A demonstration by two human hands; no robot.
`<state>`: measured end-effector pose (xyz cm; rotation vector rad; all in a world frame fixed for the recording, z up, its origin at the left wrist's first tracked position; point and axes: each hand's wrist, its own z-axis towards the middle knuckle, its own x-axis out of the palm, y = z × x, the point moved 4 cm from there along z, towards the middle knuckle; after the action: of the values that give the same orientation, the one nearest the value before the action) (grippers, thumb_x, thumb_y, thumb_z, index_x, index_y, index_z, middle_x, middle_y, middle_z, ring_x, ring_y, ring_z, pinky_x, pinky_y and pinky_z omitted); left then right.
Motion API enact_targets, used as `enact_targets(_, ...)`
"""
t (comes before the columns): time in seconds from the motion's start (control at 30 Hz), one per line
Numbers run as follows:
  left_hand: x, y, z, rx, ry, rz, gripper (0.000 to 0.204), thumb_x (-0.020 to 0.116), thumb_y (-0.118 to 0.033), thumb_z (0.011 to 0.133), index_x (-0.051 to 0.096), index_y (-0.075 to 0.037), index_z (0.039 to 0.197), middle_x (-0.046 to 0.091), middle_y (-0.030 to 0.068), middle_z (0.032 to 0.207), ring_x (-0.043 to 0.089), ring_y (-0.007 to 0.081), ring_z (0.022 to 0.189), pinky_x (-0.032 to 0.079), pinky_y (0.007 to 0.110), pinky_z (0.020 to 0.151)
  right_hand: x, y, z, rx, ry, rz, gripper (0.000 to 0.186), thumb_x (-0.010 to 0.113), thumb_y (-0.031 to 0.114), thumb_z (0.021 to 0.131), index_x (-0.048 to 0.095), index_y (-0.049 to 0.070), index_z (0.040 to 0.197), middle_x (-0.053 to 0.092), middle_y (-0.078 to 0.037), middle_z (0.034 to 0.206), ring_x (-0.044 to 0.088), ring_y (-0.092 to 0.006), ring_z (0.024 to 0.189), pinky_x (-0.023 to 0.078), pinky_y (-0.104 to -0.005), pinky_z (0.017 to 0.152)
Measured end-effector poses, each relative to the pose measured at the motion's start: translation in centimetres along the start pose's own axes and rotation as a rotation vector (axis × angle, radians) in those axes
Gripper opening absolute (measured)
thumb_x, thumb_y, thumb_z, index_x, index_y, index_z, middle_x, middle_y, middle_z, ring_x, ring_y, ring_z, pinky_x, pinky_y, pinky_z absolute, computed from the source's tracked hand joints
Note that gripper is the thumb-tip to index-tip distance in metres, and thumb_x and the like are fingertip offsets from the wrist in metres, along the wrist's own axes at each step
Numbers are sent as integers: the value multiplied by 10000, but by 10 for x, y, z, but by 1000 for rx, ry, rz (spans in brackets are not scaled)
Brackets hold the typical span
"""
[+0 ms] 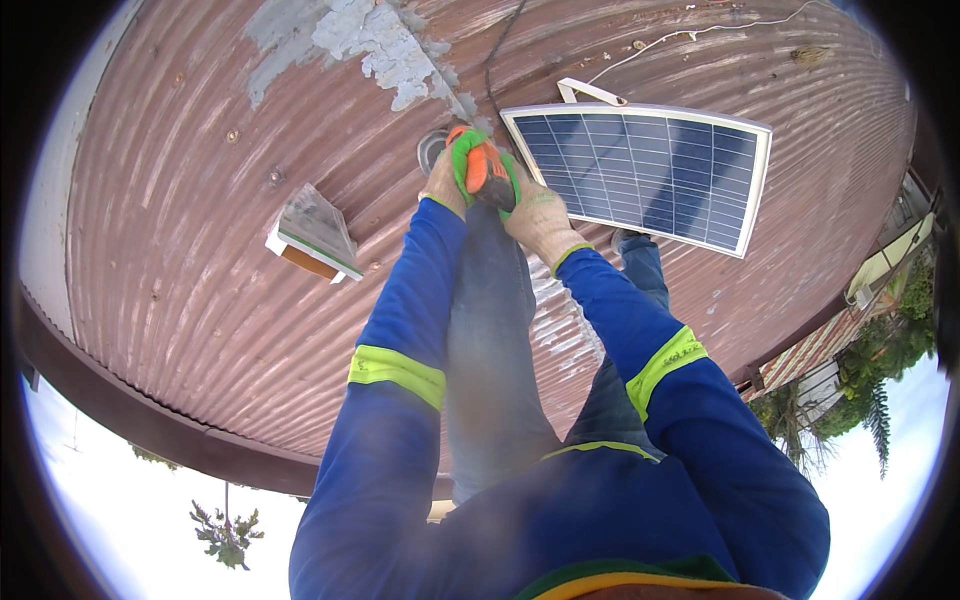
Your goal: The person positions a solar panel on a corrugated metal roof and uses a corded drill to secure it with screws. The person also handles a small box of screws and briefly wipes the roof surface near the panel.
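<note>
Both my hands wear pale knit gloves with green-coated palms and fingers. My left hand [452, 178] and my right hand [536, 212] are closed around an orange and black power tool [488, 172], one on each side of it. The tool is held over my left lower leg, and its exact kind is hard to make out. Just beyond my left hand, a round grey shape [431, 150] shows in part. To the right of my right hand, a framed solar panel [650, 170] lies on the brown corrugated metal roof [350, 420]. A white bracket [590, 92] sticks out from its far edge.
On the left, a white box-like piece with a clear plastic cover [315, 232] rests on the roof. A dark cable [490, 65] and a thin white wire [690, 33] run across the far side. Grey patching [375, 45] covers one seam. The roof edge [200, 440] curves along the near left.
</note>
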<state>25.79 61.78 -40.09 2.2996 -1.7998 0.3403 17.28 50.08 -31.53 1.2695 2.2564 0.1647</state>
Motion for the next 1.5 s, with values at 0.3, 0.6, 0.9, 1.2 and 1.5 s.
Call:
enact_targets(0.3,-3,0,2,16,44,-21,198,784,-168,895,644,-75,1001,680,92,904,694,277,785,603,440,695,4,-1,2,21,3,49,869,742,249,865,312,200,1619,729,-259,1137,703,-457,1070,563,-530,938)
enact_targets(0.6,-17,5,12,35,52,-74,290,758,-270,956,665,-53,1123,714,117,995,716,279,891,608,417,811,-3,2,7,-41,13,-39,871,755,237,855,332,228,1616,728,-237,1151,709,-447,1063,564,-528,934)
enact_targets(0.9,-17,7,18,67,179,-79,224,713,-254,988,671,-34,973,709,135,942,704,297,824,591,413,742,-7,0,9,-48,19,-54,886,771,250,851,333,223,1621,724,-231,1163,703,-439,1074,562,-511,932)
enact_targets(1.2,-22,13,30,72,122,-80,190,733,-234,971,681,-54,1006,716,122,923,711,293,813,602,424,738,-8,-7,12,-29,62,-65,844,735,237,896,311,191,1625,693,-182,1253,690,-389,1147,564,-488,983)
enact_targets(1.5,-13,15,28,-7,20,-176,157,754,-203,941,656,-82,963,694,108,838,694,290,750,602,424,690,-15,-9,16,-149,16,-90,806,728,250,890,351,187,1599,720,-230,1205,701,-439,1088,568,-515,935)
